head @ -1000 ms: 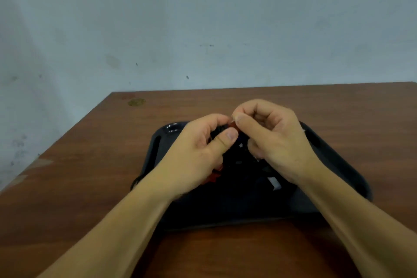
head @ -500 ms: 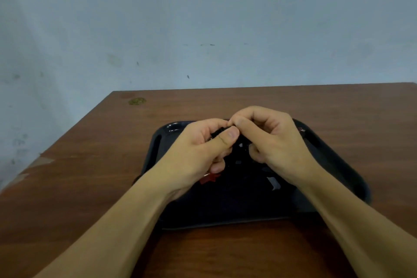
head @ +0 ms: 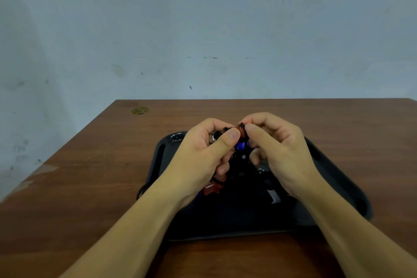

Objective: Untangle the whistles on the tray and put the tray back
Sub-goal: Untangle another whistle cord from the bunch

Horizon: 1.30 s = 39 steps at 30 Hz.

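Note:
A black tray point(head: 338, 178) lies on the brown wooden table point(head: 90, 187). Above its far half my left hand point(head: 203, 156) and my right hand point(head: 282, 149) pinch a tangled bunch of whistles point(head: 240, 142) on black cords. A red whistle point(head: 241, 131) sits between my left thumb and right fingertips, and a blue piece point(head: 239, 145) shows just below it. A second red whistle point(head: 213, 187) hangs under my left palm over the tray. A metal clip point(head: 212, 138) peeks out by my left fingers. Most of the cords are dark and hard to trace.
A small silvery piece point(head: 274, 196) lies on the tray under my right wrist. A black cord loop point(head: 141, 189) sticks out past the tray's left rim. A greenish stain point(head: 140, 110) marks the table's far left corner. The wall stands right behind the table.
Both hands have lifted the bunch slightly and parted a little, so the red and blue whistles now show between the thumbs. The lower red whistle hangs more in view.

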Each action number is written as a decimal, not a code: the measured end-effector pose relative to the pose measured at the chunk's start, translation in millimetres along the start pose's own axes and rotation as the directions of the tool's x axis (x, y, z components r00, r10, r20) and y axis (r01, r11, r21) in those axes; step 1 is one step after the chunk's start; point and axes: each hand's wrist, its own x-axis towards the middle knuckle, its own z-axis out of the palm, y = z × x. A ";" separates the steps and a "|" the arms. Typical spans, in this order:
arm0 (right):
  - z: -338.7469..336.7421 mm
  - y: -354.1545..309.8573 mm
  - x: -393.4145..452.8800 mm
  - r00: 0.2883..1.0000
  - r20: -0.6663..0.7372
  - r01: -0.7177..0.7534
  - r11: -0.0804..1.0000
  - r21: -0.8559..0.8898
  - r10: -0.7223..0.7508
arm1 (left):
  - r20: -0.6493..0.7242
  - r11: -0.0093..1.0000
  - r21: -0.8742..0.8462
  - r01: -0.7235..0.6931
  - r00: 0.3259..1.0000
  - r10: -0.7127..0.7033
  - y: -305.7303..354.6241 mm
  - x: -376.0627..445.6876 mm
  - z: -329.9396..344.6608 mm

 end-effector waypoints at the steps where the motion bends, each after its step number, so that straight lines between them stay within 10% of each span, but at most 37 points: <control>1: -0.6 -0.4 0.7 1.000 0.015 0.007 1.000 -0.028 -0.006 | -0.010 1.000 0.015 -0.014 1.000 0.014 0.0 -0.2 0.2; 27: -67.3 -42.4 -14.4 0.943 -0.206 -0.276 0.960 -0.048 0.261 | -0.069 0.883 0.470 -0.014 0.996 0.052 23.3 10.5 45.6; 35: -95.8 -37.7 -9.3 0.936 -0.226 -0.336 0.881 -0.334 0.271 | -0.071 0.807 0.590 0.006 0.996 0.045 16.2 9.5 53.8; 39: -102.0 -23.2 -3.4 0.986 -0.004 -0.098 0.550 -0.829 0.169 | 0.032 0.670 0.739 -0.072 0.997 0.073 13.9 9.4 52.3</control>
